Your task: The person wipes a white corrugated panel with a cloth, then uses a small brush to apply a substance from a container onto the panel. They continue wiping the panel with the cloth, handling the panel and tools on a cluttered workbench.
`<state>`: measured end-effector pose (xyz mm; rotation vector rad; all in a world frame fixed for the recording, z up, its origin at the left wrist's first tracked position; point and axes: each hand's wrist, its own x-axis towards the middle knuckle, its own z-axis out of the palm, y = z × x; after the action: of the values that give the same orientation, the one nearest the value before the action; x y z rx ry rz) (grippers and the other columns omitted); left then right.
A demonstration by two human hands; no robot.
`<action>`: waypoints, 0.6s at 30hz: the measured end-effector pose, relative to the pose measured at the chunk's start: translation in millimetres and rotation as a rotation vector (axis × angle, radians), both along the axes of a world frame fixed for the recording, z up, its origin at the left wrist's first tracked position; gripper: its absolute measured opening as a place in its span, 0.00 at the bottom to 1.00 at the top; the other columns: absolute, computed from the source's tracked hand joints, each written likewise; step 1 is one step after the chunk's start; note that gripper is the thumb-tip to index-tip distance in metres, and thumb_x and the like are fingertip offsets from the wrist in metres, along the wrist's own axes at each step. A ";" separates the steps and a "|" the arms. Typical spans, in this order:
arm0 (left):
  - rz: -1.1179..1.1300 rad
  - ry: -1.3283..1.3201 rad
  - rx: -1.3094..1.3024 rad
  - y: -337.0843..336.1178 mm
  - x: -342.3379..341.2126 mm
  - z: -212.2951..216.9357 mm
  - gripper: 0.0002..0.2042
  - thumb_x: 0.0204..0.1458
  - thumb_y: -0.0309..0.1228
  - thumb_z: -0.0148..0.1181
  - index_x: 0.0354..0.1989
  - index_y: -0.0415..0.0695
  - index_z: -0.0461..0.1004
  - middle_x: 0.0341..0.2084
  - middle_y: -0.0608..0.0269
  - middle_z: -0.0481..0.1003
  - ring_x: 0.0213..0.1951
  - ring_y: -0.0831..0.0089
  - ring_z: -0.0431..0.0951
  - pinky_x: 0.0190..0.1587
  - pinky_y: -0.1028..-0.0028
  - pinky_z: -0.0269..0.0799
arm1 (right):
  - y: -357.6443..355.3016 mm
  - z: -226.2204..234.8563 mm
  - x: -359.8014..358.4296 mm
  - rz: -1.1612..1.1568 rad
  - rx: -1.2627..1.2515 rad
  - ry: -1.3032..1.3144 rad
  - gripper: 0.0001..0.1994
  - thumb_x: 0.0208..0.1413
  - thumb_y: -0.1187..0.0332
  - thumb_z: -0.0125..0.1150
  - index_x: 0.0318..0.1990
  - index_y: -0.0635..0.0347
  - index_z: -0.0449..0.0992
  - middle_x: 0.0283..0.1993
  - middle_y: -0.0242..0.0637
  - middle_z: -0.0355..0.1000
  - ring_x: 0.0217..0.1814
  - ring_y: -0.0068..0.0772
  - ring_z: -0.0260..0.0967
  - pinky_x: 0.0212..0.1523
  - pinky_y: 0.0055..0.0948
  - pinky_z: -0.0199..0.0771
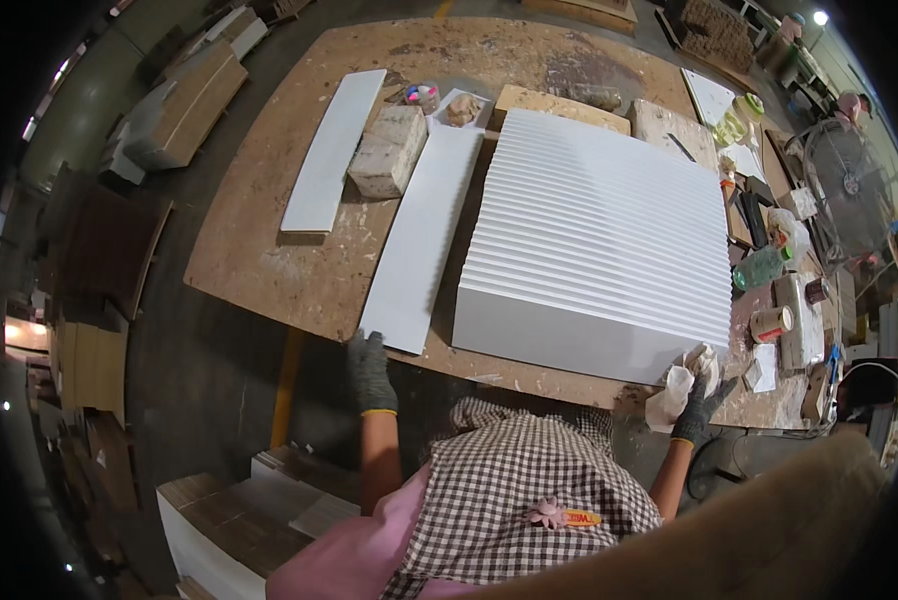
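Left hand (pixel 372 372): touches long flat white board (pixel 424 240) left of ribbed white slab (pixel 604 235); grip unclear
Right hand (pixel 706 400): clutches crumpled white wad (pixel 672 392)
Board risk: careless pulling could drop it

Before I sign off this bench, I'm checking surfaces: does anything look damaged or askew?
The brown worktop looks stained and speckled, with a dark patch toward its far edge. The white ridged piece shows no clear damage.
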<state>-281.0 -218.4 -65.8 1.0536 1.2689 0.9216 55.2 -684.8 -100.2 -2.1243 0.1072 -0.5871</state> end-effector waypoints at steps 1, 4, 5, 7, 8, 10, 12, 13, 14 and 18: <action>-0.136 0.336 0.306 -7.1 0.2 3.1 0.25 0.57 0.34 0.55 0.60 0.35 0.61 0.54 0.51 0.68 0.55 0.62 0.67 0.60 0.67 0.61 | -7.6 -2.3 5.8 0.129 0.317 0.189 0.31 0.59 0.66 0.57 0.67 0.61 0.54 0.69 0.46 0.53 0.69 0.39 0.54 0.67 0.33 0.55; -0.395 0.054 0.246 -44.4 54.9 53.9 0.29 0.56 0.38 0.56 0.63 0.36 0.57 0.59 0.49 0.64 0.60 0.58 0.63 0.63 0.64 0.58 | -90.8 -67.0 44.7 0.457 0.138 0.228 0.32 0.57 0.65 0.58 0.67 0.60 0.55 0.70 0.45 0.52 0.70 0.36 0.53 0.65 0.34 0.58; -0.384 0.056 0.249 -45.8 62.8 43.1 0.29 0.56 0.38 0.56 0.63 0.36 0.57 0.59 0.49 0.64 0.60 0.58 0.63 0.63 0.64 0.58 | -94.4 -66.8 50.5 0.519 -0.326 0.151 0.31 0.56 0.67 0.58 0.67 0.59 0.55 0.69 0.46 0.52 0.69 0.40 0.53 0.65 0.32 0.58; -0.727 0.484 0.268 -44.5 79.1 7.9 0.36 0.54 0.43 0.57 0.65 0.35 0.53 0.63 0.44 0.58 0.64 0.51 0.59 0.65 0.60 0.54 | -97.7 -64.7 54.0 0.587 -0.926 -0.073 0.24 0.53 0.70 0.59 0.59 0.60 0.66 0.61 0.46 0.63 0.62 0.43 0.62 0.60 0.31 0.63; -0.732 0.480 0.271 -47.4 84.9 5.5 0.36 0.54 0.43 0.57 0.65 0.35 0.53 0.63 0.44 0.58 0.64 0.51 0.59 0.65 0.60 0.54 | -93.8 -55.9 53.1 0.579 -0.927 -0.074 0.24 0.53 0.70 0.59 0.59 0.60 0.66 0.61 0.46 0.63 0.62 0.43 0.62 0.60 0.31 0.63; -0.776 0.796 0.250 -53.8 94.3 1.8 0.39 0.53 0.47 0.57 0.66 0.34 0.50 0.64 0.38 0.55 0.65 0.46 0.56 0.65 0.59 0.53 | -79.0 -27.7 48.9 0.626 -0.264 0.404 0.16 0.53 0.69 0.59 0.50 0.61 0.73 0.52 0.45 0.71 0.55 0.41 0.68 0.55 0.36 0.66; -0.772 0.769 0.254 -54.4 96.2 2.2 0.39 0.54 0.49 0.55 0.66 0.32 0.50 0.62 0.33 0.56 0.64 0.44 0.57 0.65 0.58 0.53 | -64.0 4.1 38.3 0.606 -0.220 0.317 0.12 0.52 0.68 0.59 0.44 0.61 0.75 0.45 0.44 0.74 0.49 0.42 0.70 0.50 0.38 0.68; -0.755 0.718 0.261 -53.2 97.3 4.3 0.39 0.53 0.49 0.55 0.65 0.32 0.50 0.61 0.32 0.56 0.64 0.44 0.57 0.65 0.58 0.53 | -70.7 0.3 40.7 0.598 -0.343 0.250 0.13 0.52 0.68 0.58 0.45 0.61 0.74 0.45 0.44 0.73 0.49 0.42 0.70 0.49 0.37 0.69; -0.723 0.675 0.262 -52.0 92.6 5.4 0.40 0.53 0.49 0.55 0.65 0.31 0.50 0.61 0.31 0.56 0.63 0.44 0.58 0.65 0.58 0.53 | -62.8 9.7 39.9 0.604 -0.463 0.186 0.13 0.52 0.69 0.58 0.45 0.61 0.74 0.45 0.45 0.73 0.48 0.42 0.70 0.49 0.35 0.69; -0.530 0.516 0.396 -56.3 98.5 61.2 0.24 0.59 0.40 0.52 0.55 0.32 0.64 0.46 0.42 0.72 0.50 0.52 0.73 0.52 0.59 0.67 | -54.9 28.7 41.8 0.369 0.243 0.002 0.16 0.56 0.69 0.57 0.52 0.60 0.71 0.40 0.31 0.71 0.42 0.27 0.69 0.43 0.29 0.70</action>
<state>-182.5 -274.7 -4.6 1.9210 1.1354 0.5074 97.0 -739.7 -71.5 -1.8471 -0.1998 -0.3336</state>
